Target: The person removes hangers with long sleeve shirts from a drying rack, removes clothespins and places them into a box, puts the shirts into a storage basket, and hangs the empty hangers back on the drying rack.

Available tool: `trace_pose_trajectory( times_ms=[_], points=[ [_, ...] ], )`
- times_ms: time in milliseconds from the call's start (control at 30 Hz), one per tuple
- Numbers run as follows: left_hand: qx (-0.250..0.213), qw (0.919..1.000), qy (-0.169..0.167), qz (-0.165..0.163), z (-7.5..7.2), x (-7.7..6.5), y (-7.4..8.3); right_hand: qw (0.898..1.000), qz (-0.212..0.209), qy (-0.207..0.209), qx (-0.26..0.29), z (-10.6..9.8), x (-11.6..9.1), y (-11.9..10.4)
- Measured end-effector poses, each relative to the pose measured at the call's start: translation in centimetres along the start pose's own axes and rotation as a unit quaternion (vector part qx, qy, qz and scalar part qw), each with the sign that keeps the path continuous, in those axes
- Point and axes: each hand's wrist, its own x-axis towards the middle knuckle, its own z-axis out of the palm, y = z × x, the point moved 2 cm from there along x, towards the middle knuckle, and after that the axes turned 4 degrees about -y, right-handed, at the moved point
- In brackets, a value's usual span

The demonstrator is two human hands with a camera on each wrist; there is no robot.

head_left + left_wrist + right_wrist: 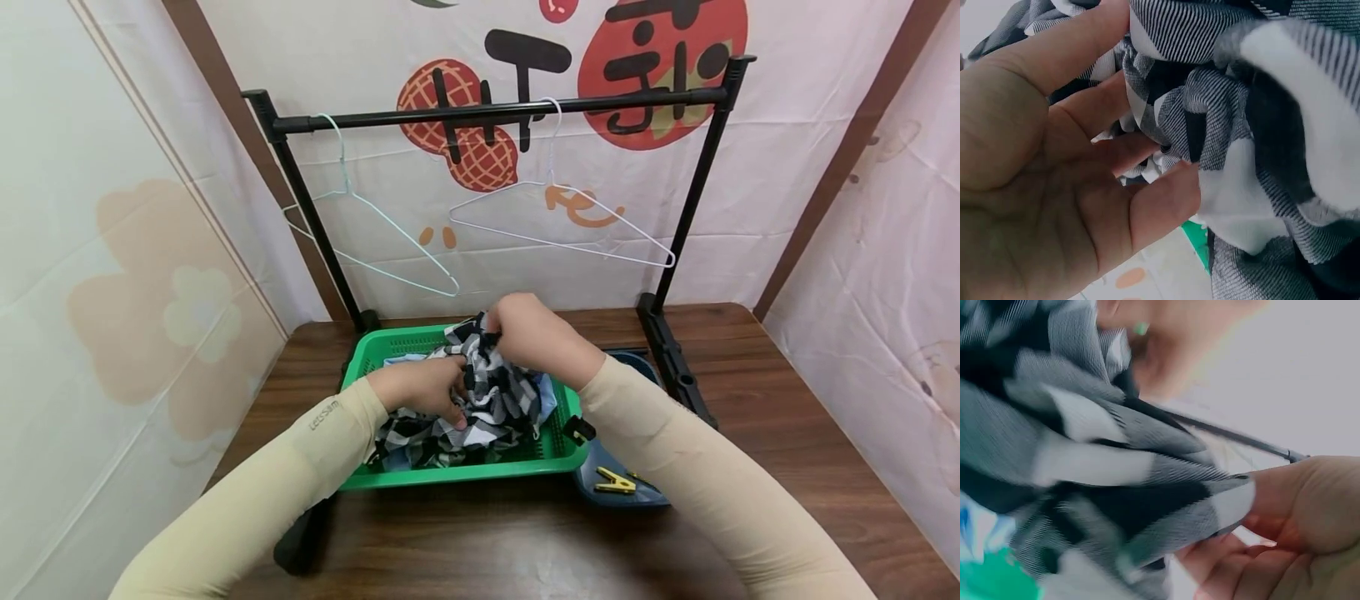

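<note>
A crumpled black-and-white checked garment lies bunched in a green basket. My right hand pinches an edge of it between thumb and fingers near the basket's far side; the right wrist view shows the fold in that grip. On the garment's left part rests my left hand, its thumb and fingers spread apart. Seen from the left wrist, the fingers reach against the folds, and the cloth hides some fingertips. Light blue cloth shows beneath the checked garment.
Behind the basket stands a black rack, where a mint hanger and a white hanger hang. A blue basin with a yellow clothespin sits to the right, partly under my right arm. A black clip is at the basket's right rim.
</note>
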Motion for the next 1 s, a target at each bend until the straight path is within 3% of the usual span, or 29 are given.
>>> trace_pose_trajectory(
  times_ms=[67,133,200,333,400,500,633,767,900,1000],
  points=[
    [-0.006,1.0,0.004,-0.001,-0.1,0.0,-0.1,0.999,-0.027,0.0,0.022,0.4,0.4,-0.5],
    [-0.001,0.9999,0.013,0.007,-0.2,-0.2,-0.2,0.998,-0.045,-0.024,0.028,1.3,1.0,-0.4],
    [0.011,0.9993,0.025,0.025,-0.2,-0.5,-0.2,0.995,-0.046,-0.081,0.025,2.4,1.4,0.0],
    [0.052,0.9951,0.06,0.059,-0.3,-1.6,-0.3,0.98,-0.038,-0.195,-0.017,4.7,1.9,1.0],
    [0.069,0.993,0.078,0.055,-0.4,-2.3,-0.3,0.974,-0.025,-0.222,-0.039,5.3,2.0,1.1],
    [0.081,0.992,0.092,0.029,-0.7,-2.9,-0.4,0.971,0.003,-0.229,-0.074,5.3,2.0,0.9],
    [0.074,0.9951,0.065,-0.008,-0.5,-2.4,-0.8,0.961,0.037,-0.251,-0.111,5.3,2.3,0.3],
    [0.071,0.9971,0.026,-0.008,0.1,-0.7,-1.4,0.947,0.049,-0.282,-0.147,6.2,2.9,0.3],
    [0.086,0.9962,-0.009,-0.01,0.8,1.2,-1.7,0.926,0.055,-0.315,-0.202,7.9,3.4,1.0],
    [0.088,0.9958,-0.022,-0.015,1.1,1.8,-2.0,0.907,0.053,-0.332,-0.253,8.9,3.9,0.9]
  ],
)
